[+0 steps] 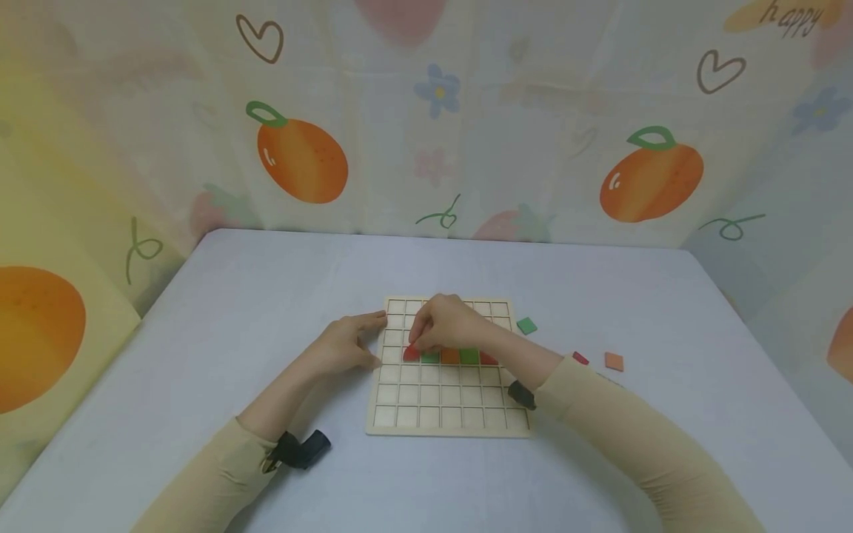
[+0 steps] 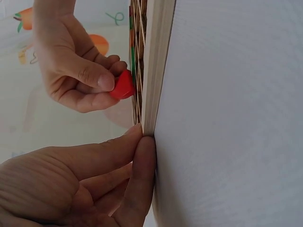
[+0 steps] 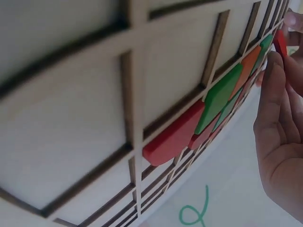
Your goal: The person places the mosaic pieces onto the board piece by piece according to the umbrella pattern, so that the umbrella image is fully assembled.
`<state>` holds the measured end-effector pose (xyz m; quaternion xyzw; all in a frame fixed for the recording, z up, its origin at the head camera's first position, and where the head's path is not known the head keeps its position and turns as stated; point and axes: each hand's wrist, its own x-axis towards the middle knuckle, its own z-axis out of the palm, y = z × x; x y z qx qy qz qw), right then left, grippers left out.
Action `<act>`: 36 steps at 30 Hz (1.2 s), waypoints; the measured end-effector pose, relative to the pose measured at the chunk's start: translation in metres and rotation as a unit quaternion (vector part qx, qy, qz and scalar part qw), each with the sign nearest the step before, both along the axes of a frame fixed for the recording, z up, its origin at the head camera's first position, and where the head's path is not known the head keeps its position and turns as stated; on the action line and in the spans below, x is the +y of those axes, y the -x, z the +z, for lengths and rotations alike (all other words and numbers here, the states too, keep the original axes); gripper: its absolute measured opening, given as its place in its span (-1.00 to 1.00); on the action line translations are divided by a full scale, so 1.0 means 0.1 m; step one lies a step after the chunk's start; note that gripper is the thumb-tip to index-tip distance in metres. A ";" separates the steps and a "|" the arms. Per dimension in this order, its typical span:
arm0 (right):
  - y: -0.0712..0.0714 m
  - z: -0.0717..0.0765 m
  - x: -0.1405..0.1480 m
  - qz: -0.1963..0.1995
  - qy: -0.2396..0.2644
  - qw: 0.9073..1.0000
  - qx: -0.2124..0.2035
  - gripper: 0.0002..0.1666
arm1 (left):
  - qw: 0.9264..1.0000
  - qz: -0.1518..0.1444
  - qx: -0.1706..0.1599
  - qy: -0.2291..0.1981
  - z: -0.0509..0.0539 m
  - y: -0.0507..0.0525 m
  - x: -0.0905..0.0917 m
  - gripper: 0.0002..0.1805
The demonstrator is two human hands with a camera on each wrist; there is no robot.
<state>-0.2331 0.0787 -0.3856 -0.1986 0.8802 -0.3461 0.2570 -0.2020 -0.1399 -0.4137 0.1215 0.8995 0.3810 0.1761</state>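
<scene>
A wooden grid board (image 1: 431, 419) lies on the white table. My right hand (image 1: 448, 323) pinches a small red tile (image 1: 411, 354) between thumb and fingers, just over the board's left part; the left wrist view shows the tile tilted at the grid. Beside it a row of coloured tiles sits in the cells, among them an orange tile (image 1: 450, 356), a green tile (image 1: 469, 356) and a red tile (image 3: 173, 136). More tiles behind that row show in the right wrist view. My left hand (image 1: 343, 342) rests its spread thumb and finger against the board's left edge.
Off the board's right side lie a loose green tile (image 1: 526, 326), a red tile (image 1: 580, 358) partly covered by the right sleeve, and an orange tile (image 1: 614, 361). A printed fabric backdrop (image 1: 386, 148) stands behind the table (image 1: 280, 274).
</scene>
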 end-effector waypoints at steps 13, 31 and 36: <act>-0.03 -0.03 0.00 0.026 -0.018 0.999 0.044 -0.95 | 1.000 0.007 -0.002 0.004 0.00 0.00 0.01 -0.16; 0.02 0.01 0.09 0.019 -0.031 0.997 0.074 -0.91 | 1.000 0.008 -0.006 0.002 0.03 -0.01 0.01 -0.15; 0.06 0.07 0.18 0.013 -0.030 0.997 0.074 -0.87 | 1.000 0.010 -0.010 0.005 0.01 -0.01 0.02 -0.15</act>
